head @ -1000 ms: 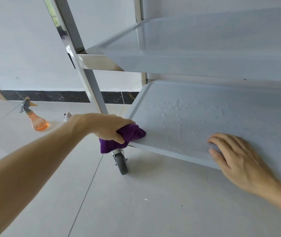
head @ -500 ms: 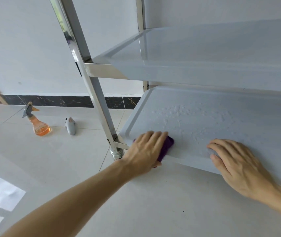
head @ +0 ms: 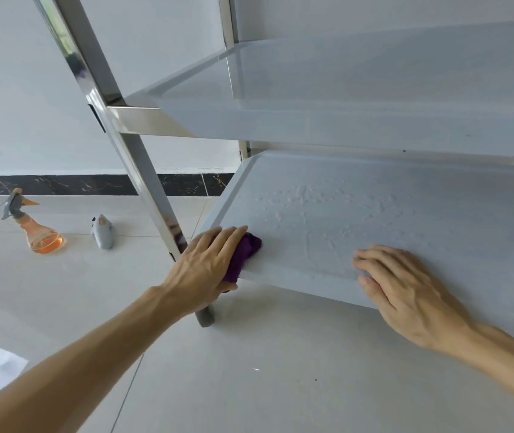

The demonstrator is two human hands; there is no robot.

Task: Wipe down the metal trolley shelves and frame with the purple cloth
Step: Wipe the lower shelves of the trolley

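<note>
Purple cloth (head: 244,254) under flat left hand (head: 208,264) at lower shelf (head: 405,214) corner, fingers straight; right hand (head: 405,289) braces edge, fingers loosely bent, holding nothing. Next: sweep rightwards thru droplets.

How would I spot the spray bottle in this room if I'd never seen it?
Start at the trolley's slanted steel post and look left across the pale floor, toward the dark skirting. Two small things stand there; the spray bottle is the farther left one, with orange liquid and a grey trigger, unlike the plain grey object beside it.
</note>
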